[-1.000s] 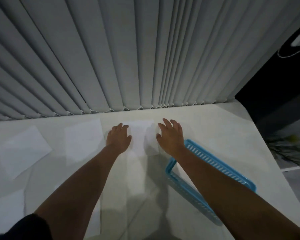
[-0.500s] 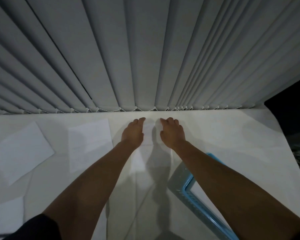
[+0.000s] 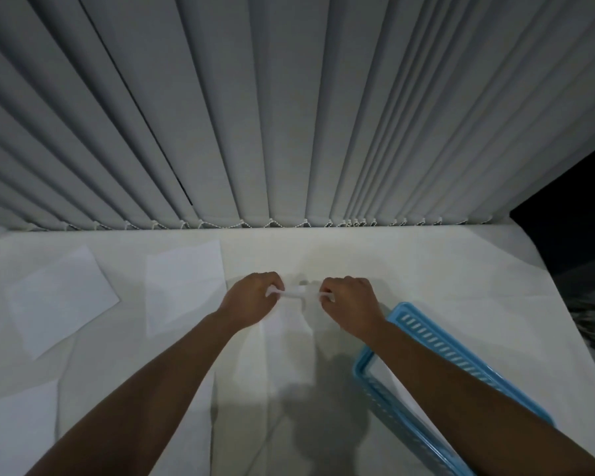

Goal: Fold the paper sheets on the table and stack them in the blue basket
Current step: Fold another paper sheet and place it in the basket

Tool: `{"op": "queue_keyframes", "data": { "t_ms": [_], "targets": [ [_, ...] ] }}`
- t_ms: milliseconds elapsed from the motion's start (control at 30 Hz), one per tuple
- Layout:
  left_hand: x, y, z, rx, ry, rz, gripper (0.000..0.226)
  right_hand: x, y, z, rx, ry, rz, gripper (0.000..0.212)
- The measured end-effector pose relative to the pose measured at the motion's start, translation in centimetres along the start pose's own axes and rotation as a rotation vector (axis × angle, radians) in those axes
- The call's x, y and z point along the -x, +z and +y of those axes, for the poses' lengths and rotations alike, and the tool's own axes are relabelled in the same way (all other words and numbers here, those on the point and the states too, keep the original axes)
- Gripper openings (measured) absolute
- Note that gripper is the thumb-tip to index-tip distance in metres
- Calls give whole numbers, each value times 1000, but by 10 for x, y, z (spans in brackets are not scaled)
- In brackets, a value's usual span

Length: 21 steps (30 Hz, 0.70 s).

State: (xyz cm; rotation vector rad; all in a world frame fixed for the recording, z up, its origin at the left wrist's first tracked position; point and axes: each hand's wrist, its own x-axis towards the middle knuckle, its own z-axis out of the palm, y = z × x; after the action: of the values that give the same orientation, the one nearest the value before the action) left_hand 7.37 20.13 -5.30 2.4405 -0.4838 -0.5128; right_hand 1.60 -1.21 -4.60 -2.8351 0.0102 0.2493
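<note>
A white paper sheet (image 3: 287,333) lies on the table in front of me, its far edge lifted. My left hand (image 3: 251,300) pinches that edge at its left corner and my right hand (image 3: 352,304) pinches it at the right corner. The blue basket (image 3: 437,338) stands at the right, partly under my right forearm, with something white inside. Other flat sheets lie to the left: one (image 3: 184,286) beside my left hand, one (image 3: 61,298) further left and one (image 3: 16,431) at the near left.
The white table (image 3: 426,262) ends at grey vertical blinds (image 3: 289,115) along the back. Its right edge falls off to a dark area (image 3: 577,235).
Both hands lay flat with fingers stretched at the sheet's far end. They have since curled shut on its far edge and lifted it a little toward me.
</note>
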Motion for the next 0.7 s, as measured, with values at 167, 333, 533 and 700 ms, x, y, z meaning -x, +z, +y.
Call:
{"op": "queue_keyframes", "data": {
  "t_ms": [167,333,533,700],
  "targets": [
    [15,-1,9,-98,-36,-146,34,22,4,0,118,-57,-94,31],
    [1,9,10,-14,-76,-47,22,27,3,1,115,-15,-118,36],
    [-16,25,20,-271,-74,-59,43,28,2,1,267,11,-270,44],
    [-23,29,27,-312,-102,-135,38,33,0,-1,248,18,-309,43]
  ]
}}
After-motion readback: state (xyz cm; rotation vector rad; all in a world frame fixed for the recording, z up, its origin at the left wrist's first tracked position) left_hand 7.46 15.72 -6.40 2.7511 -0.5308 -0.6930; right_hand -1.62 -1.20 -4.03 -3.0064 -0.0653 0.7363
